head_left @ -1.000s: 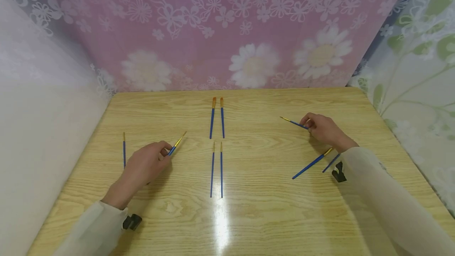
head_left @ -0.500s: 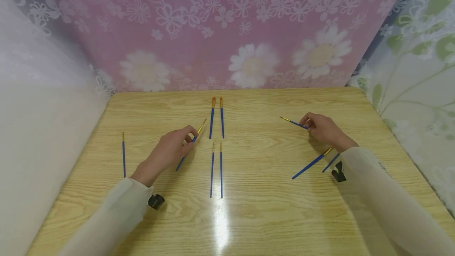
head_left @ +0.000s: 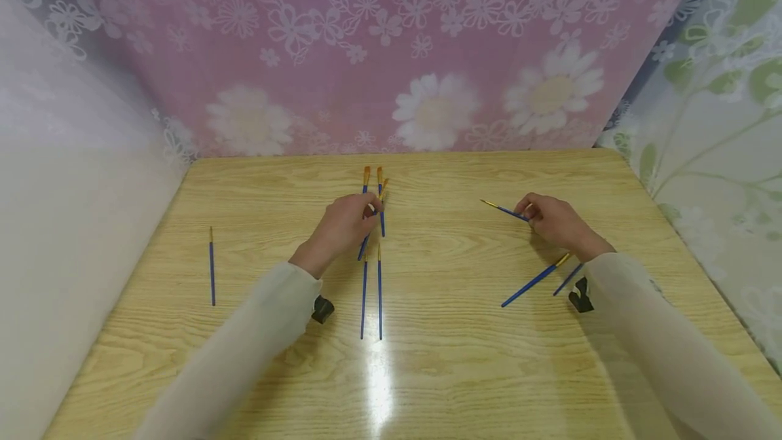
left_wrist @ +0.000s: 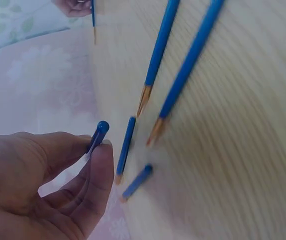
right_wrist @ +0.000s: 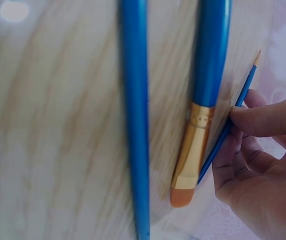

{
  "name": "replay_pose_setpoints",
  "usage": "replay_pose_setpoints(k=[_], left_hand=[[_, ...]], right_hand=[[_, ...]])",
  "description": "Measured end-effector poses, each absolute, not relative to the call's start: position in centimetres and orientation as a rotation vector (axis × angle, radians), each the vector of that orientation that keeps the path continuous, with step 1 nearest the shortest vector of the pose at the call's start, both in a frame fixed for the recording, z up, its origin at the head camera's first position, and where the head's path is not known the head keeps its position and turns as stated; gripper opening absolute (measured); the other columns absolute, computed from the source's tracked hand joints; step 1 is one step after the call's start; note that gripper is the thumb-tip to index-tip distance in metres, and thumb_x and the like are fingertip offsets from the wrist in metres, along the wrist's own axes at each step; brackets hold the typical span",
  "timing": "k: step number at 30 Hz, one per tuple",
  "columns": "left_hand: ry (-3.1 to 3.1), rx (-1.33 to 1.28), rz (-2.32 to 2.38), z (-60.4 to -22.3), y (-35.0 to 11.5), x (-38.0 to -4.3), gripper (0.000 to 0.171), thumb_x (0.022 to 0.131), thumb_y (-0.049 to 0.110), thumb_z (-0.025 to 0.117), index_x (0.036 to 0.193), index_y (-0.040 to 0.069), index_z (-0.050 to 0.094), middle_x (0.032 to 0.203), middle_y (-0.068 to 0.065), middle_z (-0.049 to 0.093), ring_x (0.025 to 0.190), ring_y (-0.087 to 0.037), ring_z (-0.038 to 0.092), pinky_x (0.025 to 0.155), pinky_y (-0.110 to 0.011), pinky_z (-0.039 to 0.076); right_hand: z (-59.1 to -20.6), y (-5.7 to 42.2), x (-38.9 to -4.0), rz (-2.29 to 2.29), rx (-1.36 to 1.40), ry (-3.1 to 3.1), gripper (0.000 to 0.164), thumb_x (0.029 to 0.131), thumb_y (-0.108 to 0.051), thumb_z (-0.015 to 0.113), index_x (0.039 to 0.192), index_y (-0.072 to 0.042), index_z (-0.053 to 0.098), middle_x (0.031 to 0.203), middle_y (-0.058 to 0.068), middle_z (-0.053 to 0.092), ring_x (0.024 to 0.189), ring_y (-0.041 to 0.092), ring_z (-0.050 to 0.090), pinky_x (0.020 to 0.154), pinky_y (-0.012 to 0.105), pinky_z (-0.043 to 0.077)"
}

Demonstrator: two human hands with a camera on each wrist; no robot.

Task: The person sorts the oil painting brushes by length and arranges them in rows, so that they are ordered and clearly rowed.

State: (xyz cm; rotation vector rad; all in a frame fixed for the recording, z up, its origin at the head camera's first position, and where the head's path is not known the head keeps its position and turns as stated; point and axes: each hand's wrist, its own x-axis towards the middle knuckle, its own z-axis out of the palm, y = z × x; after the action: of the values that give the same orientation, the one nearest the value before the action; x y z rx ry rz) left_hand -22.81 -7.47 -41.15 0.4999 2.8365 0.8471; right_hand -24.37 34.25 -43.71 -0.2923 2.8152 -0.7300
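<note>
In the head view my left hand [head_left: 342, 226] is over the middle of the table, pinching a paintbrush [head_left: 363, 248] by its blue handle. The left wrist view shows that handle [left_wrist: 99, 132] nearly end-on between thumb and finger. Beneath the hand lie two flat-tipped paintbrushes, one on the left [head_left: 365, 178] and one on the right [head_left: 383, 224], both partly covered. At the right my right hand [head_left: 556, 223] holds a thin paintbrush [head_left: 512, 212], its fine tip pointing left. The right wrist view shows this thin brush [right_wrist: 245, 87] between thumb and fingers.
Two fine-tipped brushes [head_left: 380, 297] lie parallel nearer the front. One thin brush [head_left: 212, 273] lies alone at the left. By the right forearm are a thicker brush [head_left: 533, 282] and a thin one [head_left: 568, 279]. A pink flowered cloth [head_left: 342, 100] hangs behind the wooden table [head_left: 446, 372].
My left hand has carried its paintbrush rightward and away from me, from the left side to over the two flat brushes. The right hand has stayed in place, holding its brush.
</note>
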Motion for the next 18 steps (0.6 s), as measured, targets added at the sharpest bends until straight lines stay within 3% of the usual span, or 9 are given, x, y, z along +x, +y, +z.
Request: replay_pose_setpoints(k=[6, 11, 18], left_hand=[[2.87, 0.465, 0.771, -42.0, -4.8, -24.4, 0.031, 0.111, 0.011, 0.06, 0.14, 0.009, 0.069, 0.119, -0.011, 0.075, 0.094, -0.025, 0.065, 0.078, -0.038, 0.051], [2.903, 0.427, 0.722, -42.0, -3.2, -25.2, 0.034, 0.112, 0.012, 0.059, 0.145, 0.007, 0.066, 0.138, -0.013, 0.071, 0.118, -0.03, 0.067, 0.09, -0.042, 0.056], [2.921, 0.379, 0.661, -42.4, -2.1, -26.7, 0.034, 0.112, 0.015, 0.061, 0.144, 0.007, 0.066, 0.138, -0.013, 0.07, 0.121, -0.031, 0.069, 0.097, -0.043, 0.06]], right_hand=[[-43.9, 34.3, -24.4, -0.74, -0.327, 2.832, 0.029, 0.105, 0.01, 0.049, 0.128, 0.004, 0.064, 0.121, 0.03, 0.067, 0.113, 0.046, 0.064, 0.099, 0.064, 0.051], [-43.9, 34.4, -24.4, -0.74, -0.332, 2.842, 0.028, 0.105, 0.011, 0.049, 0.128, 0.004, 0.064, 0.121, 0.03, 0.067, 0.112, 0.046, 0.064, 0.099, 0.064, 0.051], [-43.7, 34.2, -24.3, -0.737, -0.32, 2.835, 0.028, 0.105, 0.011, 0.05, 0.128, 0.003, 0.064, 0.121, 0.031, 0.067, 0.113, 0.046, 0.064, 0.098, 0.063, 0.052]])
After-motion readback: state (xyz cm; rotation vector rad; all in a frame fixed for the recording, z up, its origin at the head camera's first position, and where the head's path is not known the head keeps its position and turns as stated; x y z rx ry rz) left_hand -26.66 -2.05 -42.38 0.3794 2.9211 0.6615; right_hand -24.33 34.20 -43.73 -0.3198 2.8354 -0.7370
